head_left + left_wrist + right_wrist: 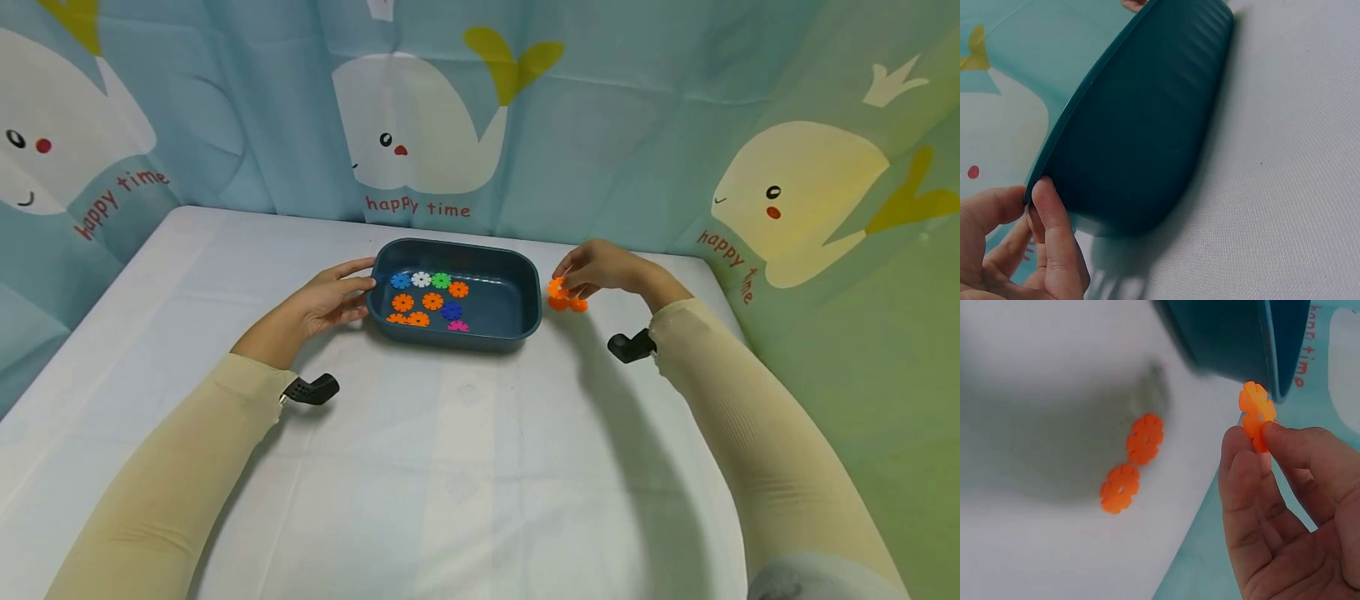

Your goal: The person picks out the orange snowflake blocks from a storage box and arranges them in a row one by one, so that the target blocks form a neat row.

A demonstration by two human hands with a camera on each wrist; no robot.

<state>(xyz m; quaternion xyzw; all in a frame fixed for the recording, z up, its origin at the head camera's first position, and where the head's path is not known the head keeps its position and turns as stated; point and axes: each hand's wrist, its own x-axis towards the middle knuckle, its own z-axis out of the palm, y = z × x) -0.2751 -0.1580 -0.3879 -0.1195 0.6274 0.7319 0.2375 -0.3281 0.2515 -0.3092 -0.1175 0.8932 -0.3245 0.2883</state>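
Observation:
A dark teal plastic tub (501, 302) rests on the white-covered table. At its left end, my left hand (326, 298) pinches the rim between thumb and finger, as the left wrist view shows at the tub wall (1132, 125). Inside lie several flower-shaped notched discs: orange (432, 302), blue (452, 311), white (422, 279), green (441, 281) and pink (458, 326). Just right of the tub, my right hand (606, 267) pinches an orange notched disc (1252, 407) between thumb and fingertips, close to the tub's rim. Below it, two more orange discs (1145, 439) lie flat on the table.
A pale blue curtain (622, 158) printed with whales hangs behind the table, and a greenish part of it (862, 350) runs down the right side. Black wrist-camera mounts (313, 389) jut from both sleeves. White cloth (450, 467) covers the table.

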